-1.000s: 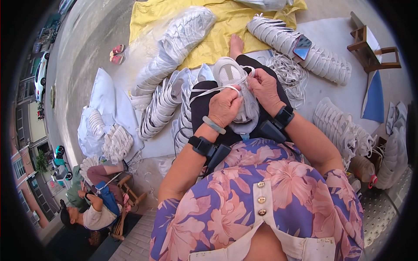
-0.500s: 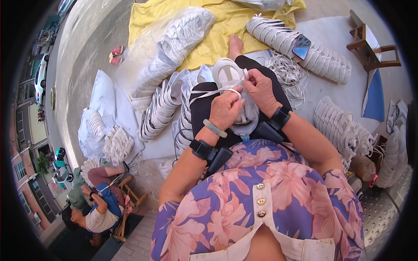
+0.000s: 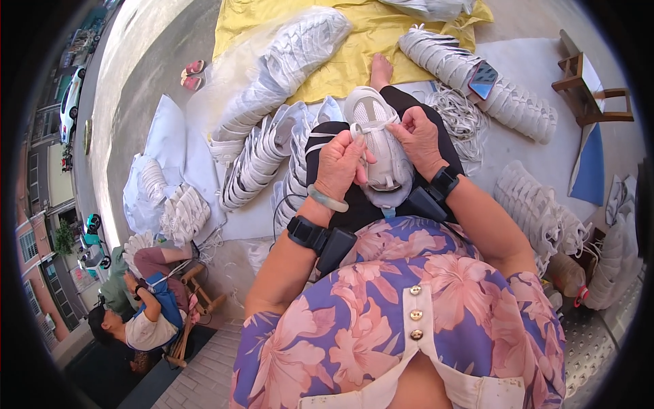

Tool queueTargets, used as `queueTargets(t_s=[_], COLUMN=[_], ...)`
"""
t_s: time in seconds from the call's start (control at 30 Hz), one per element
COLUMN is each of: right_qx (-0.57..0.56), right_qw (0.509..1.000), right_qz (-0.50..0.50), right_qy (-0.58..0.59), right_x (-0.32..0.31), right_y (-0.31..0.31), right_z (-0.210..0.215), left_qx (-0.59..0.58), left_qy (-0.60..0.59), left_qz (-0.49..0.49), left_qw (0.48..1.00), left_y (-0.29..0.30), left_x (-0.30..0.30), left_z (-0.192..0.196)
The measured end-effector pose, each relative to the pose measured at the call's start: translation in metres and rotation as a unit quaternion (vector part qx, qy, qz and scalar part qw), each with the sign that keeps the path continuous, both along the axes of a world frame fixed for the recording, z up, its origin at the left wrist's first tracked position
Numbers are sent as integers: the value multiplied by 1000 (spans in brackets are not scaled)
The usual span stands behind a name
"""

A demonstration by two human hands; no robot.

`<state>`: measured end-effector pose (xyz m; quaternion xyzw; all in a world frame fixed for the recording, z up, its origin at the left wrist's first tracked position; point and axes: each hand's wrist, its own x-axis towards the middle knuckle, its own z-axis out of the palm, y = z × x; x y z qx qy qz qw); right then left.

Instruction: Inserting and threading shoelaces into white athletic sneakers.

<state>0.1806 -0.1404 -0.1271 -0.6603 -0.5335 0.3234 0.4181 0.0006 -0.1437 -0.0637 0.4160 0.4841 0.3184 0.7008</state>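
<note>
A pale grey-white shoe upper (image 3: 383, 160) with a mesh toe lies across my lap, its toe pointing away from me. At its left edge, my left hand (image 3: 338, 163) is closed with thumb and forefinger pinching a flat white shoelace (image 3: 371, 127). The lace runs across the upper below the mesh toe. My right hand (image 3: 417, 142) pinches the lace at the upper's right edge, its fingertips partly hidden. A lace end trails over my left thigh. Each wrist wears a black strapped device.
Nested shoe uppers (image 3: 253, 160) stand left of my knees; a plastic-wrapped stack (image 3: 293, 61) lies beyond. A lace pile (image 3: 458, 123) and a phone (image 3: 482, 80) on another stack (image 3: 518, 109) are at right. A person (image 3: 146, 320) sits at lower left.
My left hand has moved left and back from over the upper, uncovering its middle. The lace now lies across it below the toe. My right hand stays at the right edge.
</note>
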Motion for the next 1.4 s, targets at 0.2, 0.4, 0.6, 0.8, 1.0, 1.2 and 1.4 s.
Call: queueTargets(t_s=[0.2, 0.4, 0.6, 0.8, 1.0, 1.2, 1.4], right_qx=[46, 147, 22, 63, -52, -26, 19], right_qw=[998, 956, 988, 947, 947, 917, 918], right_qz=[38, 121, 100, 181, 242, 272, 207], right_qy=[22, -223, -119, -259, -205, -290, -338], right_x=[-4, -6, -2, 4, 9, 4, -6], right_y=[0, 4, 0, -16, -6, -3, -10], right_z=[-4, 0, 1, 21, 31, 33, 39], left_qx=[-89, -125, -48, -96, -93, -58, 1], left_qy=[-77, -143, -152, -167, -87, -57, -3], left_qz=[92, 109, 194, 269, 147, 133, 143], left_qw=[989, 976, 968, 944, 981, 988, 990], left_y=[-10, -21, -3, 4, -7, 4, 2], left_x=[-23, -33, -55, -63, -21, -8, -1], left_z=[-12, -21, -16, -22, -38, -44, -51])
